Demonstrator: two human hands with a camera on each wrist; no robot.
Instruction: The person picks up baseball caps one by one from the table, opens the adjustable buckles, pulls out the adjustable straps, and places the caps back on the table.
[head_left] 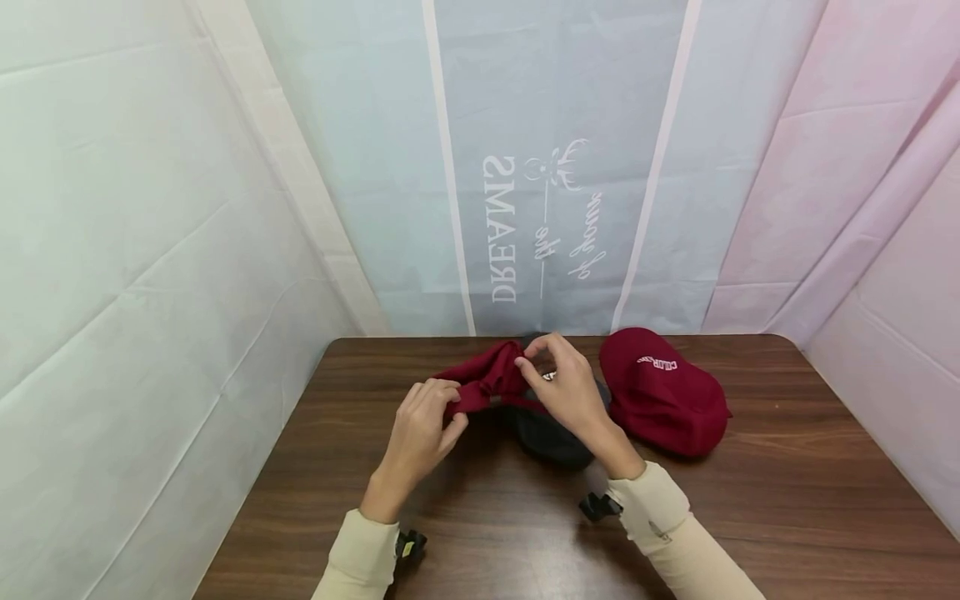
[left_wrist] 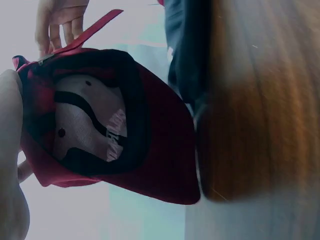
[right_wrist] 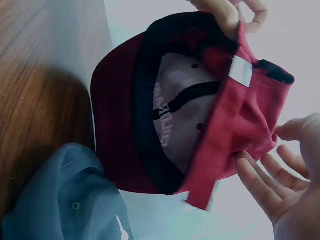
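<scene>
A dark red baseball cap point(head_left: 491, 367) is held between both hands at the back left of the table, its hollow inside and brim facing both wrist cameras. My left hand point(head_left: 422, 425) grips its back edge beside the adjuster strap. Fingers and thumb of my right hand point(head_left: 570, 387) pinch the crown fabric on the other side. The strap point(right_wrist: 200, 195) has a free end sticking out, and a metal buckle point(right_wrist: 241, 71) shows on it. A black cap point(head_left: 555, 442) lies under my right hand, partly hidden by it.
To the right, a second red cap point(head_left: 663, 392) with white lettering lies on the brown wooden table point(head_left: 795, 492). A printed cloth backdrop point(head_left: 547, 100) rises behind the table's far edge. White cloth walls point(head_left: 150, 250) stand at either side.
</scene>
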